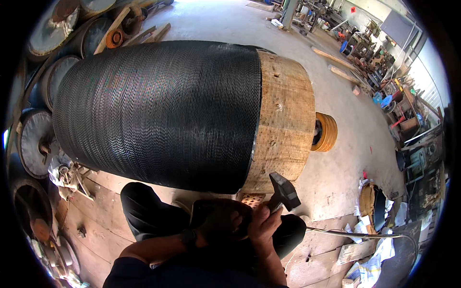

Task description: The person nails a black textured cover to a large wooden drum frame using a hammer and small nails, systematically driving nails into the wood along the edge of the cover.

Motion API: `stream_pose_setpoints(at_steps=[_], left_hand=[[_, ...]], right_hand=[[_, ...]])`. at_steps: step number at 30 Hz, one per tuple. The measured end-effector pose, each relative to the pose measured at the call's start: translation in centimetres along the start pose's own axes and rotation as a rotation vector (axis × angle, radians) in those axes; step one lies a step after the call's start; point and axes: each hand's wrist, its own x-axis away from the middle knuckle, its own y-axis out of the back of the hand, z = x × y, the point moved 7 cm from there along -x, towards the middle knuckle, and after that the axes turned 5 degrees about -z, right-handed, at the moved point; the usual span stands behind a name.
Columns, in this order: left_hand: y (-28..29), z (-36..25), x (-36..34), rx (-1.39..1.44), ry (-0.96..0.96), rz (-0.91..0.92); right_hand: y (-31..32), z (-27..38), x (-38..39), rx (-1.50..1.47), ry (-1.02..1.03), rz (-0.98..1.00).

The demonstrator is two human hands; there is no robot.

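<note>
The hammer [283, 191] is held up in the right hand [263, 225], its dark steel head just below the lower edge of the big roller [182, 115] and close to the bare wooden end [284, 120]. It looks heavy at the head and light at the handle, stiff all through, and not likely to slip; the natural place to hold it is the handle, and the hand here has it very near the head, which probably gives short, controlled taps more than force. The right grip is closed tight round the handle, fingers wrapped fully.

The left hand [218, 223] sits just beside the right, at the foot of the roller. It wears a dark glove and its fingers are curled in. It seems to press on something small against the roller's edge, but I cannot tell what, as the hand hides it. A small brick-coloured block [253, 198] with holes shows between the 2 hands and the roller.

The roller itself lies on its side, wrapped in black toothed wire over most of its length. It looks very heavy and rigid, with a rough, sharp surface best not touched bare-handed. A yellow wheel [326, 132] sits on its end.
</note>
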Motion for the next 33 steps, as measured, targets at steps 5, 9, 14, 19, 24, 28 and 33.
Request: stream_pose_setpoints(at_steps=[5, 9, 14, 19, 24, 28, 33], left_hand=[[0.8, 0.1, -1.4, 0.077, -0.038, -0.094], [0.7, 0.1, -1.9, 0.093, -0.061, -0.155], [-0.6, 0.8, -0.7, 0.105, -0.071, -0.141], [0.7, -0.1, -1.4, 0.109, -0.111, -0.143], [0.9, 0.3, -1.7, 0.183, -0.063, -0.045], [0.8, 0.3, -0.3, 0.246, -0.115, -0.137], [3.7, 0.7, -0.8, 0.216, -0.1, -0.316]], right_hand=[[-1.4, -0.1, -1.2, 0.079, -0.108, 0.131], [0.1, 0.7, 0.0, -0.169, 0.085, -0.111], [-1.4, 0.9, -1.4, 0.114, -0.01, 0.042], [-0.7, -0.4, 0.0, 0.043, 0.127, -0.115], [-0.5, 1.0, -0.1, -0.012, -0.054, -0.027], [0.3, -0.3, 0.8, 0.005, 0.097, -0.113], [-0.9, 0.0, 0.0, 0.159, 0.054, 0.029]])
